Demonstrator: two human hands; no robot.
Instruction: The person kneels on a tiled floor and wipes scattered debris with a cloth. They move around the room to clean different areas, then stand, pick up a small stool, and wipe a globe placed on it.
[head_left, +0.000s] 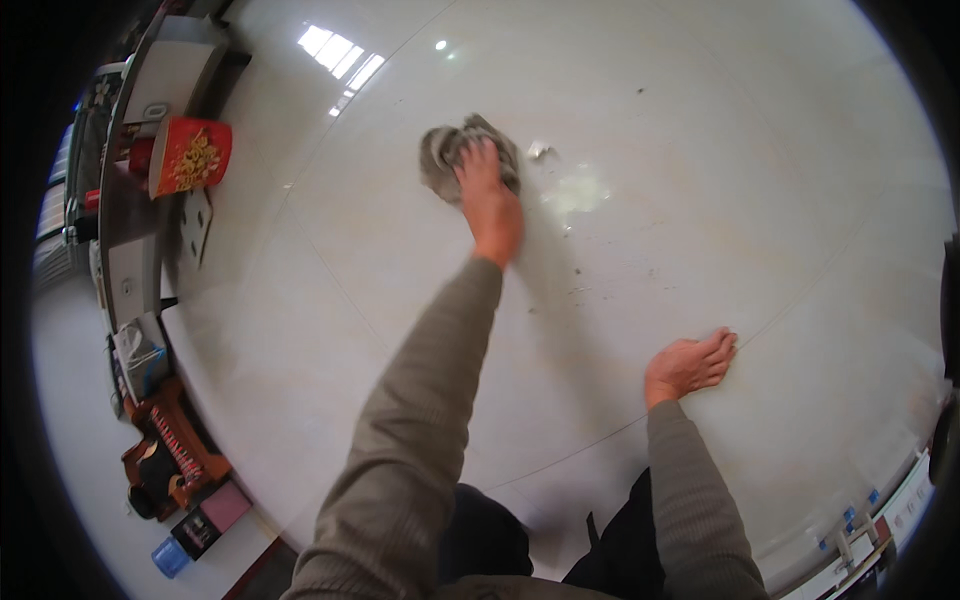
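My left hand (491, 202) presses on a crumpled grey-brown cloth (442, 161) that lies on the glossy pale tiled floor (360, 247). Just right of the cloth is a small whitish scrap (538, 150). Small dark specks and thin marks (577, 271) are scattered over the tiles between my two hands. My right hand (688, 364) rests on the floor at the lower right with its fingers curled, and no object shows in it. Its palm is hidden. Both arms wear grey-brown sleeves.
Along the left stand a low cabinet (176, 67), a red bucket-shaped container (210, 159) with a food picture, and a carved wooden piece (176, 442). A blue plastic water jug (170, 556) is at the lower left. My dark-trousered knees (487, 536) are at the bottom.
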